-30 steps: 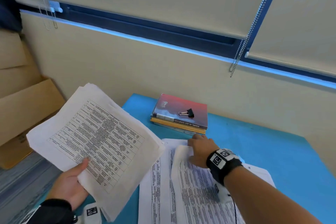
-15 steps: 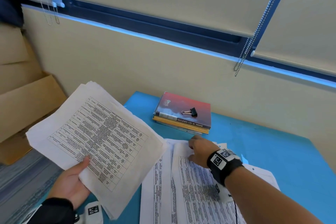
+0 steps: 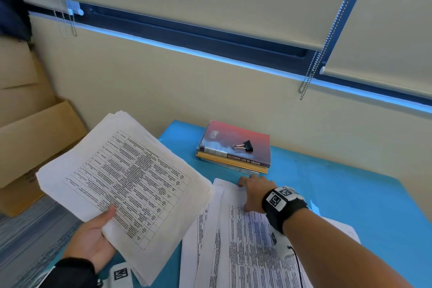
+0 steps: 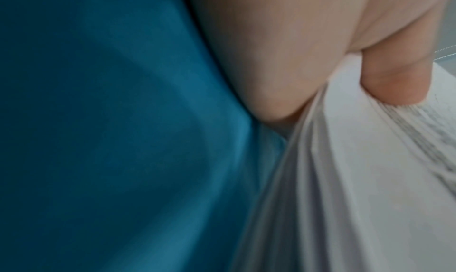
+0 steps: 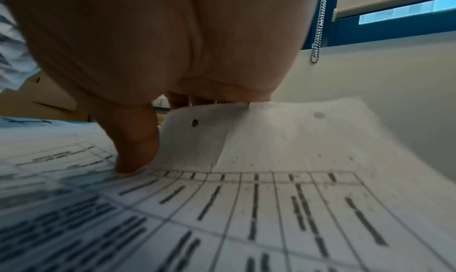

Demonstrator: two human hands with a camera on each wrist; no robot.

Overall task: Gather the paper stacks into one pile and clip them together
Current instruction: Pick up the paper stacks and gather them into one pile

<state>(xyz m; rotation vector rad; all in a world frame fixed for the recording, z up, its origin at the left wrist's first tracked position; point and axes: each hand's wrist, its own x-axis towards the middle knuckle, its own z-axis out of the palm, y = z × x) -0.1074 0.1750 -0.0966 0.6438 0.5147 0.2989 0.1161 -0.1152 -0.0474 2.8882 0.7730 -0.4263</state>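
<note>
At the lower left of the head view, my left hand (image 3: 90, 238) holds a thick stack of printed sheets (image 3: 126, 184) up off the blue table (image 3: 350, 206), thumb curled over the top page and the other fingers hidden underneath; the left wrist view shows that thumb (image 4: 394, 81) pressed down on the fanned page edges. The stack tilts toward the upper left, out past the table's edge.

In the lower middle, my right hand (image 3: 253, 192) sits on the far end of a second paper stack (image 3: 247, 245) lying on the table. From the right wrist view I see the thumb (image 5: 135, 139) planted on the printed grid and the fingertips (image 5: 204, 98) curled over the punched far edge, which lifts slightly. More loose sheets (image 3: 201, 236) lie just beside it on the left, overlapped.

Above the right hand, near the wall, a black binder clip (image 3: 245, 146) rests on a red-covered book (image 3: 236, 145) topping a small pile of books. Cardboard boxes (image 3: 35, 138) stand at the left edge of the frame.
</note>
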